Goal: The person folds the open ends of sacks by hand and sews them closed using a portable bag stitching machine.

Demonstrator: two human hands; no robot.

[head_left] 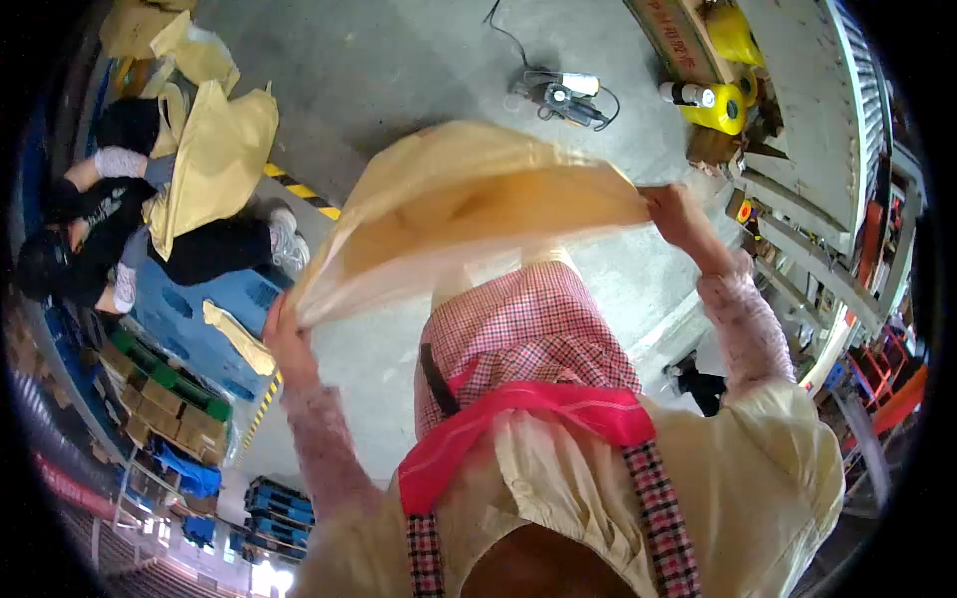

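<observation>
A large pale-yellow sack point(449, 159) is stretched wide in front of me, its mouth gaping toward my body and its edges blurred. My left hand point(289, 339) is closed on the sack's left edge. At the opposite edge my right hand point(683, 224) pinches the rim, with the arm reaching out to the right. The inside of the sack looks orange-brown, and I cannot make out anything in it. Its lower folds hang above the checked apron point(528, 319) that I wear.
To the left, a co-worker point(110, 229) handles another yellow sack point(219, 159). A corded power tool point(568, 98) lies on the grey floor ahead. Yellow rolls point(720, 110) and a metal-framed machine point(817, 120) stand right. A loose yellow piece point(239, 337) lies left, near yellow-black floor tape point(302, 191).
</observation>
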